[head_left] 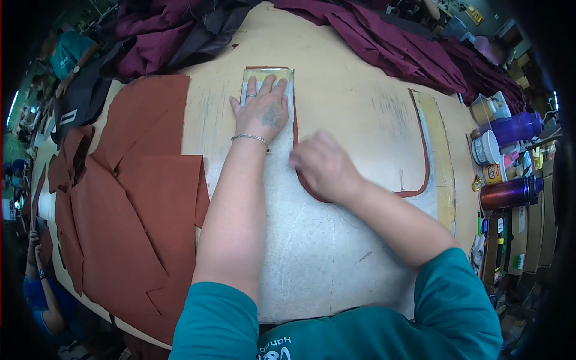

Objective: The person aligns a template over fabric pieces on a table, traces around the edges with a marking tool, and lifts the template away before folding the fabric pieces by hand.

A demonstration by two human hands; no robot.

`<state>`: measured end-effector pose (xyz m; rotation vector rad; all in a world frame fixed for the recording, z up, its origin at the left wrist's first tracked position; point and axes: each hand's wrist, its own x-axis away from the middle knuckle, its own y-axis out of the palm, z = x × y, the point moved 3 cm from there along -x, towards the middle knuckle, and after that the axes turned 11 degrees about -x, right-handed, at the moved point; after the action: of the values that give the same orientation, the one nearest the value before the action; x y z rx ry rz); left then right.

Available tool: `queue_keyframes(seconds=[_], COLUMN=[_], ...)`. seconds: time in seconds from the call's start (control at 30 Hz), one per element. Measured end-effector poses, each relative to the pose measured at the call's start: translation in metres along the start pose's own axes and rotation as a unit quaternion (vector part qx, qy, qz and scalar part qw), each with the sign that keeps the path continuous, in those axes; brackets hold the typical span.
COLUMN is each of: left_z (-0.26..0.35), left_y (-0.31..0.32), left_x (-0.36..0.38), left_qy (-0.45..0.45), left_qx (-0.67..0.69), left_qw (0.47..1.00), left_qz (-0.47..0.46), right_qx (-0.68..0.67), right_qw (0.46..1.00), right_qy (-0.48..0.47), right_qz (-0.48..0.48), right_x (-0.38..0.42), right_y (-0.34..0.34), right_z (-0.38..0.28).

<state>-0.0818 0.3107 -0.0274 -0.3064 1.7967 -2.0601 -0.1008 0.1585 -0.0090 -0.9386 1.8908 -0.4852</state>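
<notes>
A large pale grey pattern template (312,258) with a U-shaped cut-out lies on the table in front of me. A narrow edge of rust-coloured fabric (414,193) shows along the cut-out's curve and beside the upper left strip. My left hand (264,111) lies flat on that strip, fingers spread, a bracelet at the wrist. At the left inner edge of the cut-out is my right hand (324,165), closed and slightly blurred. Its fingertips are turned down to the edge, and what they hold, if anything, cannot be made out.
Rust-coloured cut fabric pieces (126,222) are heaped at the left. Maroon and dark cloth (384,45) lies along the far side. Bottles (510,192), tubs (486,148) and small tools line the right edge. Another person in a teal shirt (69,54) stands at the far left.
</notes>
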Motion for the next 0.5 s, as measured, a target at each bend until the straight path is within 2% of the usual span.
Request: queue_keyframes(seconds=[0.07,0.17,0.27,0.33,0.4,0.5], left_z=[0.001,0.003,0.004,0.004,0.002,0.002], left_y=[-0.002,-0.003,-0.006,-0.005,-0.004,-0.002], left_x=[0.001,0.003,0.003,0.002,0.0,0.002], left_qy=[-0.001,-0.004,-0.006,-0.006,-0.004,-0.002], left_qx=[-0.002,-0.007,-0.003,-0.021,-0.033,-0.035], left_qw=[1.0,1.0,1.0,1.0,0.999,0.999], left_qz=[-0.004,-0.002,-0.023,-0.023,-0.022,-0.024], right_qx=[-0.039,-0.12,-0.16,-0.193,-0.176,-0.12], right_qw=[0.996,0.984,0.972,0.935,0.925,0.926], right_qy=[-0.006,0.017,0.145,0.29,0.286,0.294], right_qz=[-0.078,-0.133,-0.088,0.069,0.175,0.203], right_x=[0.018,0.028,0.004,-0.026,-0.048,-0.07], right_y=[-0.009,-0.03,-0.029,-0.021,-0.007,0.004], right_z=[-0.025,-0.025,0.019,0.064,0.108,0.126])
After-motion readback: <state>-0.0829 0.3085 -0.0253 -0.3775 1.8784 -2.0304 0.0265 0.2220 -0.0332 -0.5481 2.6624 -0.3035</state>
